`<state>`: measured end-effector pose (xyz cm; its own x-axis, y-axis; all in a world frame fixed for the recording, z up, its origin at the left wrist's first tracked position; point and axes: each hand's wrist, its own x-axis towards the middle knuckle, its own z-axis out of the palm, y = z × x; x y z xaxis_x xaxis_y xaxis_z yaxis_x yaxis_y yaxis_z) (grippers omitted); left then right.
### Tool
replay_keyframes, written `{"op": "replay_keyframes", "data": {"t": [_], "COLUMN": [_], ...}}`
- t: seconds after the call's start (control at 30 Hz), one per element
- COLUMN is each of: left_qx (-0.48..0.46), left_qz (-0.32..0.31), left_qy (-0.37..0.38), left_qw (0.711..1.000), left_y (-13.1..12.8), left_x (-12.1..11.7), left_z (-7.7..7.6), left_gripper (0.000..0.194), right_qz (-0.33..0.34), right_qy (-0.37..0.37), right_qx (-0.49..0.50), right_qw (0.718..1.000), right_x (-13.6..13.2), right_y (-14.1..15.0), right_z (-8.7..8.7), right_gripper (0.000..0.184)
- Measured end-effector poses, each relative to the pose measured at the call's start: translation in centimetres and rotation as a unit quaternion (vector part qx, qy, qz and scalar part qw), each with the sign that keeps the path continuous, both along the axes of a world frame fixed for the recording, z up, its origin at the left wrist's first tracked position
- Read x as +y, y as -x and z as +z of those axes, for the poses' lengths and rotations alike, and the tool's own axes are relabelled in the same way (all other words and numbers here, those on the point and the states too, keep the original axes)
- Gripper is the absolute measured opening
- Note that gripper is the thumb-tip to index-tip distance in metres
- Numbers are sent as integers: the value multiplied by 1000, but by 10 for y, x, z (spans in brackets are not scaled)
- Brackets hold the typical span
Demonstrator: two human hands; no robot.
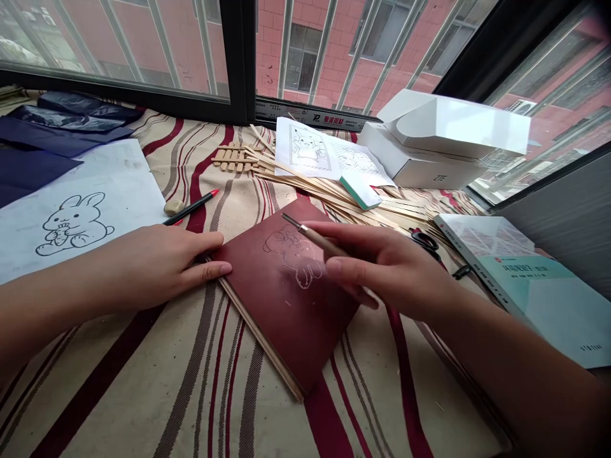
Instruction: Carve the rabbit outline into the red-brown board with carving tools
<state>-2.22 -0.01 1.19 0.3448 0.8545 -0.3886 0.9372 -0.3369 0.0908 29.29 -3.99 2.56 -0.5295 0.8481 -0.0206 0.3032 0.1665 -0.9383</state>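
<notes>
A dark red board [281, 331] with pale wooden edges lies tilted on the striped cloth, and a rabbit outline [291, 254] is scratched into its surface. At its left corner my left hand [167, 264] grips the edge, thumb on top and the other fingers partly hidden. Above the board's right half, my right hand [382, 267] is closed round a carving gouge [312, 235] with a slim wooden handle. The metal tip points up and left and appears lifted off the surface. Some pale shavings lie near the lines.
A paper with a rabbit drawing [76, 222], an eraser [174, 207] and a black pen [198, 205] lie left. Behind are wooden strips [324, 191], drawings [305, 149] and a white box [429, 159]. Scissors [424, 242] and a book [529, 280] lie right.
</notes>
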Motion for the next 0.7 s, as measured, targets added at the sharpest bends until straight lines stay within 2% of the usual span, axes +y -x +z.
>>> {"op": "replay_keyframes", "data": {"t": [0.03, 0.07, 0.1, 0.13, 0.17, 0.2, 0.23, 0.27, 0.3, 0.33, 0.37, 0.4, 0.43, 0.47, 0.5, 0.57, 0.6, 0.63, 0.7], "left_qx": [0, -3, -8, -12, -15, -18, -21, -23, -25, -25, -25, -24, -22, -21, -19, -11, -11, -11, -13], "left_qz": [2, 3, 4, 5, 6, 7, 8, 8, 8, 8, 9, 8, 6, 4, 1, -4, -9, -16, -35], "left_qy": [2, 1, -2, -3, -3, -4, -7, -9, -11, -13, -14, -13, -12, -12, -14, -13, -10, -8, -15], "left_qw": [1000, 1000, 1000, 1000, 1000, 1000, 1000, 1000, 1000, 1000, 1000, 1000, 1000, 1000, 1000, 1000, 1000, 1000, 999], "left_y": [0, 0, 0, 0, 1, 1, 2, 2, 3, 3, 3, 3, 3, 2, 2, 2, 3, 3, 5], "left_x": [1, 1, 1, 1, 1, 1, 0, 0, 0, 0, 0, 0, 0, 0, -1, -2, -3, -3, -4], "left_z": [0, 0, 0, 0, 0, 0, 0, -1, -1, -2, -2, -2, -2, -2, -1, 1, 2, 3, 4], "left_gripper": [65, 65, 66, 66, 65, 65, 65, 65, 66, 66, 66, 65, 65, 64, 63, 62, 61, 61, 60], "right_qz": [29, 66, 91, 84, 43, -34, -127, -193, -197, -144, -61, 20, 62, 50, -11, -149, -181, -185, -170], "right_qy": [123, 216, 261, 257, 212, 133, 59, 13, 14, 48, 91, 122, 119, 79, 12, -107, -133, -139, -142], "right_qx": [71, 122, 154, 167, 173, 179, 190, 221, 254, 271, 262, 224, 166, 103, 51, 7, -3, -30, -143], "right_qw": [989, 967, 949, 948, 961, 974, 972, 956, 947, 951, 959, 967, 977, 990, 999, 983, 974, 972, 965], "right_x": [4, 8, 13, 18, 24, 29, 33, 35, 36, 36, 34, 33, 32, 33, 35, 41, 45, 48, 52], "right_y": [4, 8, 11, 14, 15, 16, 15, 15, 14, 13, 12, 12, 11, 9, 6, -3, -8, -14, -24], "right_z": [-4, -8, -13, -17, -21, -24, -27, -27, -27, -26, -25, -24, -23, -22, -22, -22, -21, -20, -17], "right_gripper": [32, 25, 20, 17, 15, 12, 9, 7, 6, 7, 10, 16, 21, 23, 23, 21, 21, 21, 19]}}
